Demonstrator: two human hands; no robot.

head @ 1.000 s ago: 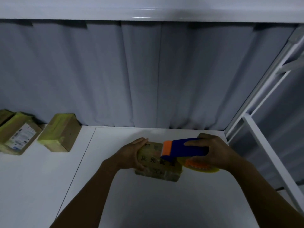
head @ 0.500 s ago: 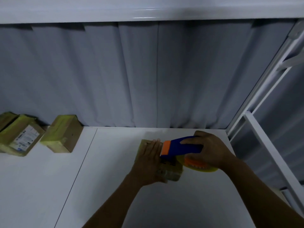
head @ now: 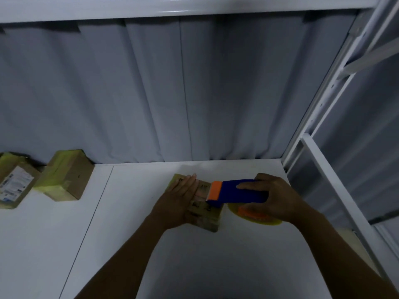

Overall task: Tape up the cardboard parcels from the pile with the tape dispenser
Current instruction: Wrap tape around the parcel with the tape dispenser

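A small cardboard parcel (head: 204, 213) with printed characters lies on the white table (head: 216, 266) in the middle. My left hand (head: 178, 201) lies flat on its top with straight fingers, covering the left half. My right hand (head: 274, 198) grips the blue and orange tape dispenser (head: 235, 190). Its orange front edge sits on the parcel's top right. The yellowish tape roll (head: 254, 216) shows under my right hand, partly hidden by it.
Two taped cardboard parcels lie at the back left, one plain (head: 64, 174) and one with a white label (head: 15, 185). A grey curtain (head: 172, 93) hangs behind the table. A white metal frame (head: 323, 169) runs along the right edge.
My left hand has moved from gripping the parcel's left end to lying flat on its top. The dispenser stays at the parcel's right side with little movement.
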